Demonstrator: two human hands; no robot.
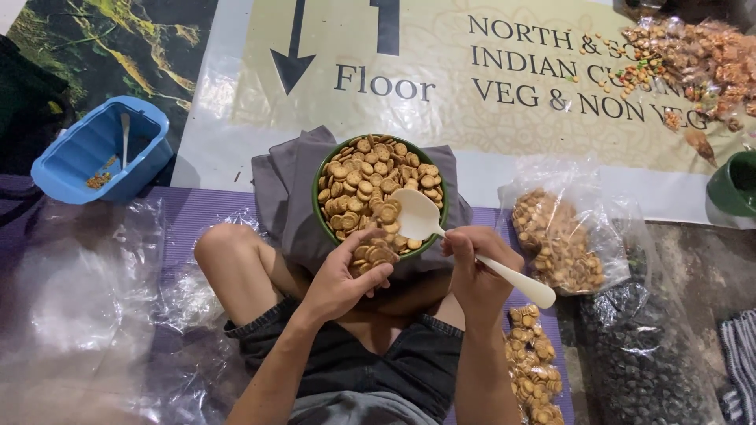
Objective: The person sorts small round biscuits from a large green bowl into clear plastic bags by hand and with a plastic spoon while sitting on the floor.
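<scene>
**Biscuits scooped from a full bowl into a cupped palm**

Biscuits point(370, 177), small, round and golden, fill a dark green bowl point(318, 197) at the centre of the head view, heaped right to its rim. The bowl rests on a folded grey cloth point(279, 189) laid over the seated person's lap, which likely keeps it steady and close enough to reach with both hands at once.

The left hand point(346, 275) sits just below the bowl's near rim, palm up and fingers curled into a cup holding a small pile of biscuits; pressed against the rim like this, it can catch pieces without a gap to spill through. The right hand point(476, 271) is closed around the handle of a white plastic spoon point(417, 214), whose blade lies flat on the heap beside the cupped palm, angled as if to push biscuits toward it.

Supplies ring the person within arm's reach. At centre right lies an open clear bag of the same biscuits point(559, 244), with a sealed packet point(535, 366) at lower right. A bag of dark round pieces point(642, 354) lies further right. A blue plastic tub point(98, 149) with a spoon in it stands at upper left, and loose clear plastic sheeting point(79, 291) covers the lower left. Packets of orange snacks point(701, 59) crowd the upper right corner on a printed banner point(220, 118) serving as floor cover.
</scene>
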